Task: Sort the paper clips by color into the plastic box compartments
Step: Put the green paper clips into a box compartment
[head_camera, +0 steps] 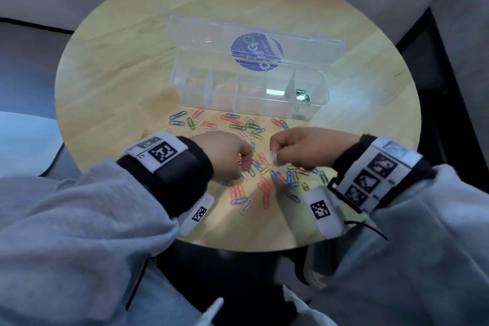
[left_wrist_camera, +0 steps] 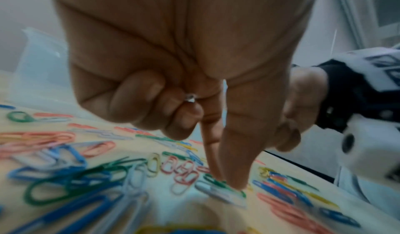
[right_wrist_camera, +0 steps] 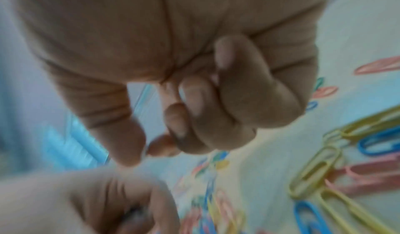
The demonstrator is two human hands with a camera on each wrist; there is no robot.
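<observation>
The round wooden table (head_camera: 111,66) carries all the items. At its far centre stands the clear plastic box (head_camera: 248,92), its hinged lid (head_camera: 254,42) open and leaning back, with a round dark sticker (head_camera: 256,51) on the lid. The box is divided into a row of compartments. The rightmost compartment holds a few green clips (head_camera: 301,94); whether the other compartments hold anything cannot be told.

The loose paper clips (head_camera: 264,182) lie scattered on the table between the box and the near edge, in red, blue, green, yellow and white, many overlapping. They are thickest directly under and between the hands.

Both wrists carry black bands with white marker tags, over grey sleeves (head_camera: 66,233).

The left hand (head_camera: 225,153) hovers over the clips, well short of the box. In the left wrist view its thumb and forefinger point down and close on a green clip (left_wrist_camera: 225,185) lying on the table across a white one; the other fingers (left_wrist_camera: 151,104) are curled into the palm.

The right hand (head_camera: 307,147) is just beside the left, apart from it, raised above the clips. Its fingers are curled, thumb tip against forefinger tip. A pale blur shows at the tips in the head view; whether it holds a clip cannot be told.
</observation>
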